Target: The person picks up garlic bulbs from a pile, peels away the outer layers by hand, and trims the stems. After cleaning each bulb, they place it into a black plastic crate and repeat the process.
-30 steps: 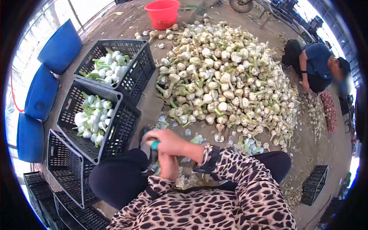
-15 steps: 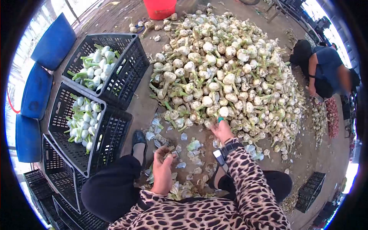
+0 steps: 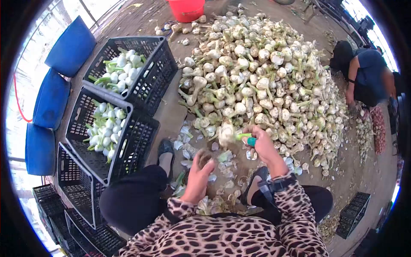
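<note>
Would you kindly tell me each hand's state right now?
Left hand: curled, contents unclear.
Right hand: closed on the stem of a garlic bulb.

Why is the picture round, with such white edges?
Head view: a fisheye lens bows the crates and rims the scene in black; daylight blows out the left edge; the pile is sharp; the bulb in the right hand shows bright.
</note>
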The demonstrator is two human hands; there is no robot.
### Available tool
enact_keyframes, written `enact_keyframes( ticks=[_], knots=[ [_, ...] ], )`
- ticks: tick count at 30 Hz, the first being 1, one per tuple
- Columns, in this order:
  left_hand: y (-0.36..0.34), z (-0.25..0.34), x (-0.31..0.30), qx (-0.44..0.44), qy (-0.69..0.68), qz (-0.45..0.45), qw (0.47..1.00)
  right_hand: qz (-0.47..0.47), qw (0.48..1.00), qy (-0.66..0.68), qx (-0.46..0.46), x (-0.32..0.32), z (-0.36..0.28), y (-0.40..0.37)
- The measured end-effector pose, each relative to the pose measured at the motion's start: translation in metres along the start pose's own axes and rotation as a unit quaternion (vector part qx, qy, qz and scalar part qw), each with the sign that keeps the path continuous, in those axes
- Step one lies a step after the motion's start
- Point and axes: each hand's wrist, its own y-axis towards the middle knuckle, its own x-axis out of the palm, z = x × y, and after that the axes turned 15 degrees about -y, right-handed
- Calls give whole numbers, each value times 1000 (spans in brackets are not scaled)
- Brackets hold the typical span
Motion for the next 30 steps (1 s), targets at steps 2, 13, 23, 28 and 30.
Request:
enact_keyframes(
  ticks=[2,13,23,28,30],
  knots=[
    [-8,11,10,-52,-81,-84,992,-40,996,-32,-66,3,-26,-31],
    [-49,20,18,31,-53,-293,954,-26,951,304,57,56,-44,-129],
    [-54,18,18,158,2,-334,929,36,960,275,26,78,-50,-132],
    [-56,22,12,121,-3,-327,937,85,977,182,-73,81,-45,-131],
    [-58,24,11,90,-11,-318,944,94,979,164,-69,79,-52,-138]
  ],
)
